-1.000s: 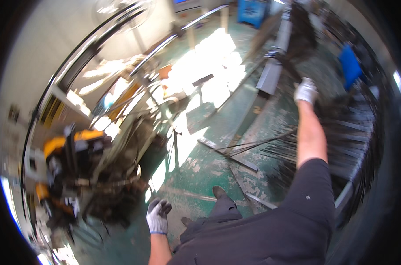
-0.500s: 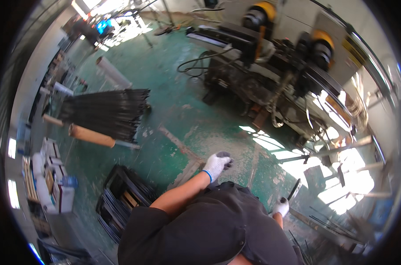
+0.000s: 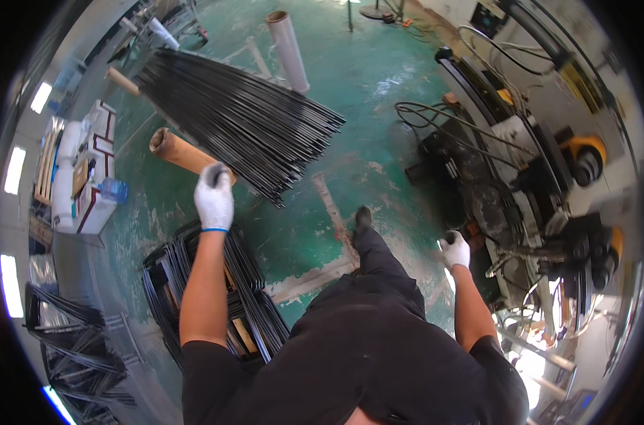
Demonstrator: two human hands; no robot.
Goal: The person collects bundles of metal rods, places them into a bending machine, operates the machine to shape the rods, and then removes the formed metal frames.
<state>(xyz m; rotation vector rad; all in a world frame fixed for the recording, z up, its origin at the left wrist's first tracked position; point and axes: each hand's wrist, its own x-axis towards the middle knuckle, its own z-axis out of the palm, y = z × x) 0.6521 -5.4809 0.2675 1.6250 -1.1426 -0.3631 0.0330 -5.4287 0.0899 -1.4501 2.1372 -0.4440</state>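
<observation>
My left hand (image 3: pixel 214 198), in a white glove with dark fingertips, is raised with its fingers curled; nothing shows in it. From my viewpoint it overlaps the near end of a brown cardboard tube (image 3: pixel 184 152), and I cannot see contact. My right hand (image 3: pixel 454 251), gloved alike, is closed at the right of my body. A small bright glint shows at its fingers, but what it holds, if anything, is hidden. Beyond my left hand lies a wide bundle of thin black rods (image 3: pixel 244 113). Black bent frames (image 3: pixel 247 283) are stacked below my left hand.
A dark machine (image 3: pixel 485 191) with hoses and a yellow-and-black part (image 3: pixel 584 159) stands at the right. A pale tube (image 3: pixel 288 53) lies beyond the rods. White boxes (image 3: pixel 88 177) and more black frames (image 3: pixel 74 347) are at the left. My foot (image 3: pixel 364 216) is on the worn green floor.
My view has turned to the right, with the rods now nearer. My left hand has moved left and up from in front of my body. A dark bar beside my right hand no longer shows.
</observation>
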